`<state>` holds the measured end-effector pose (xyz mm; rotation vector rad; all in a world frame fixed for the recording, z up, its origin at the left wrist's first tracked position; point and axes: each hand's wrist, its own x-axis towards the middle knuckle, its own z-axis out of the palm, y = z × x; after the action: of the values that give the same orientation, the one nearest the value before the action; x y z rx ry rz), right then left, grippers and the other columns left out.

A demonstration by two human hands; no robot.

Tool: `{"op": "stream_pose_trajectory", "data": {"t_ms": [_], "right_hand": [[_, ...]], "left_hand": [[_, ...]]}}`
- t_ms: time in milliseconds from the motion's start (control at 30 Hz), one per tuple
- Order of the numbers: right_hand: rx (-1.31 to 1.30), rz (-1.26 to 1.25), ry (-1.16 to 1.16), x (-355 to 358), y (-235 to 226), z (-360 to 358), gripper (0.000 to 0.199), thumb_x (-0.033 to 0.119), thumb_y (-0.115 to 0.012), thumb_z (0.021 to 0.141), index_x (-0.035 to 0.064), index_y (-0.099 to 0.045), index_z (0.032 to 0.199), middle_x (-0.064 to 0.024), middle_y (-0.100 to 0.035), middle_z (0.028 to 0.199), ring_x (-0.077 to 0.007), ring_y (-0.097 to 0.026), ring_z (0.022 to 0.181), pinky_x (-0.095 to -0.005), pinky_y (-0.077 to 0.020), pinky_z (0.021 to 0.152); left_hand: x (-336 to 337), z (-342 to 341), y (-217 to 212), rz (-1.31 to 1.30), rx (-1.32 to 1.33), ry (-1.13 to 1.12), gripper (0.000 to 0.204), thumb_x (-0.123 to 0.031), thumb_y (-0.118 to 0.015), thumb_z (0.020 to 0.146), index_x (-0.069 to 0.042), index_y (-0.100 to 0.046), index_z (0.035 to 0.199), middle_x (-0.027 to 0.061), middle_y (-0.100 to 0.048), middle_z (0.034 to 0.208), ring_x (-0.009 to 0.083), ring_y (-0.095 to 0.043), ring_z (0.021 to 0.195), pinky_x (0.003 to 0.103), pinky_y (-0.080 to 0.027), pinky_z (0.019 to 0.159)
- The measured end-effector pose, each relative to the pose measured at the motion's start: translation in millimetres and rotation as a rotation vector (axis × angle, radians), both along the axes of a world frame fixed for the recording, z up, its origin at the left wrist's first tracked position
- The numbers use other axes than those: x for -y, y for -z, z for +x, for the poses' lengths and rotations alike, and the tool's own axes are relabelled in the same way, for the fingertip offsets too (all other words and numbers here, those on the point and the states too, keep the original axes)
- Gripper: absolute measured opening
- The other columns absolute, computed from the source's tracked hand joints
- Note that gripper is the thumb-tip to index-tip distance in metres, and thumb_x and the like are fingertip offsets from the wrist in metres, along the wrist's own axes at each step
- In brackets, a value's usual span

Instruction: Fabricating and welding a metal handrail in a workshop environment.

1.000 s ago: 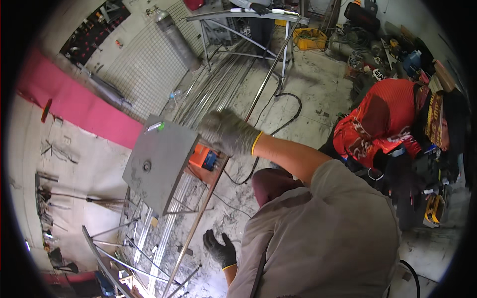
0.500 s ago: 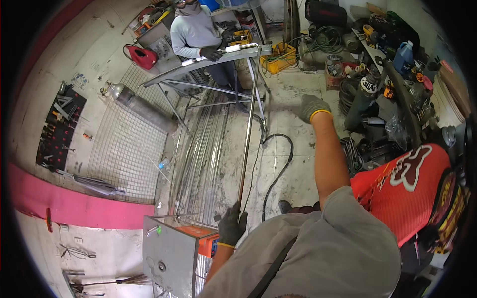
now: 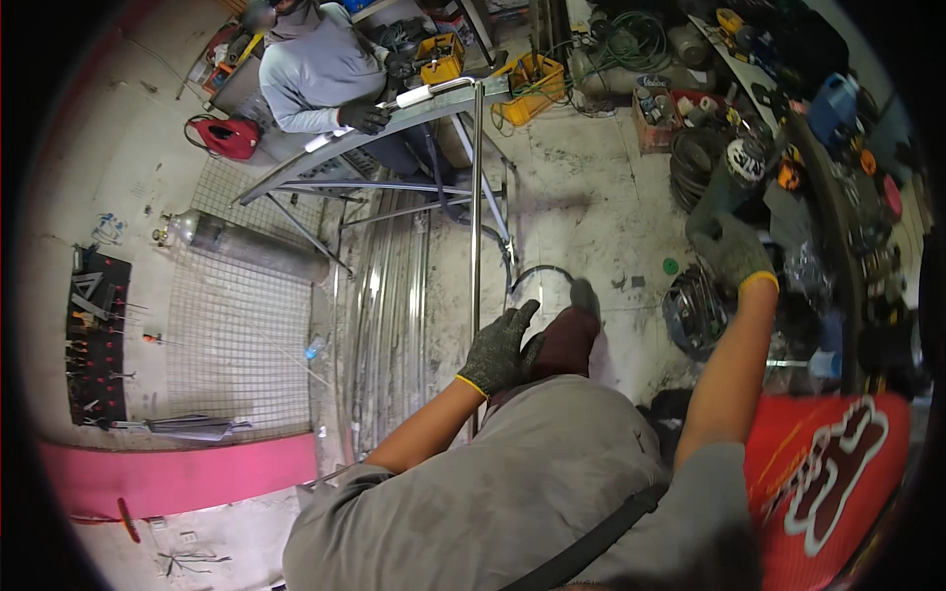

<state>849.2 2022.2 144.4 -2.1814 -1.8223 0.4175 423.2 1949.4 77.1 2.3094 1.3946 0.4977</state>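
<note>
My left hand (image 3: 501, 355), in a dark grey knit glove with a yellow cuff, is held low in front of me with fingers stretched and apart. Behind it runs a long shiny metal pipe (image 3: 476, 207), whose top bends over into a rail with white wrapping (image 3: 415, 97) on a steel frame (image 3: 370, 138). Whether the hand brushes the pipe is hard to tell. Out to the right, my gloved right hand (image 3: 731, 254) has loosely bent fingers and nothing visible in it. It appears in front of a gas cylinder (image 3: 727, 187). A co-worker's gloved hand (image 3: 365, 117) rests on the rail.
Metal tubes (image 3: 389, 286) lie on the floor at left, near wire mesh (image 3: 251, 335) and another gas cylinder (image 3: 256, 248). A black cable (image 3: 544, 269) curves near my foot. Coiled cables (image 3: 695, 310) and a cluttered bench (image 3: 838, 227) line the right. A person in red (image 3: 823, 473) is close by.
My left hand has come off the pipe and moved up and right, its fingers now stretched. My right hand has swung right and slightly down. The view has shifted, and my leg has come forward.
</note>
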Motion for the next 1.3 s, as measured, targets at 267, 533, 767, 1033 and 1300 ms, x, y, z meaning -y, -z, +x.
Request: {"op": "stream_pose_trajectory", "data": {"t_ms": [267, 533, 767, 1033, 1300], "right_hand": [[-0.318, -0.118, -0.256, -169, 21, 2, 0.058, 0.035, -0.080, 0.089, 0.0010, -0.064, 0.133, -0.0233, -0.072, 0.112, -0.0357, -0.070, 0.104, -0.0443, -0.0537, 0.093], [-0.037, -0.269, -0.581, -448, 38, -32, 0.065, 0.036, -0.077, 0.090, -0.0017, -0.059, 0.140, -0.0247, -0.069, 0.118, -0.0396, -0.067, 0.107, -0.0458, -0.0523, 0.097], [-0.345, -0.318, -0.748, -628, 34, -175, 0.067, 0.043, -0.074, 0.092, 0.0007, -0.057, 0.141, -0.0226, -0.070, 0.106, -0.0352, -0.069, 0.098, -0.0438, -0.0541, 0.090], [-0.259, -0.377, -1.255, -735, 127, -341, 0.079, 0.058, -0.075, 0.087, -0.0051, -0.059, 0.133, -0.0290, -0.069, 0.123, -0.0404, -0.067, 0.117, -0.0444, -0.0520, 0.101], [0.082, -0.341, -1.469, -712, 116, -394, 0.072, 0.057, -0.069, 0.092, -0.0064, -0.060, 0.124, -0.0329, -0.070, 0.121, -0.0458, -0.068, 0.116, -0.0494, -0.0536, 0.101]], "left_hand": [[-246, 19, 63, 0.388, -0.136, -0.279, 0.070, -0.034, -0.070, 0.093, -0.003, -0.049, 0.152, 0.0278, -0.052, 0.149, 0.0492, -0.042, 0.144, 0.061, -0.032, 0.119], [-462, 6, 57, -0.149, 0.002, -0.824, 0.083, -0.039, -0.072, 0.092, 0.004, -0.039, 0.155, 0.0327, -0.057, 0.138, 0.0498, -0.058, 0.124, 0.056, -0.049, 0.103], [-513, 30, 57, -0.110, -0.007, -0.920, 0.078, -0.041, -0.072, 0.093, 0.000, -0.043, 0.152, 0.0256, -0.063, 0.124, 0.0453, -0.063, 0.109, 0.056, -0.052, 0.091], [-576, 61, 56, -0.014, -0.114, -1.254, 0.045, -0.046, -0.077, 0.088, -0.011, -0.067, 0.115, 0.0183, -0.067, 0.100, 0.0405, -0.064, 0.097, 0.054, -0.048, 0.084], [-587, 94, 62, 0.097, 0.041, -1.472, 0.029, -0.038, -0.074, 0.092, -0.018, -0.073, 0.114, 0.0160, -0.067, 0.100, 0.0399, -0.065, 0.097, 0.053, -0.051, 0.081]]}}
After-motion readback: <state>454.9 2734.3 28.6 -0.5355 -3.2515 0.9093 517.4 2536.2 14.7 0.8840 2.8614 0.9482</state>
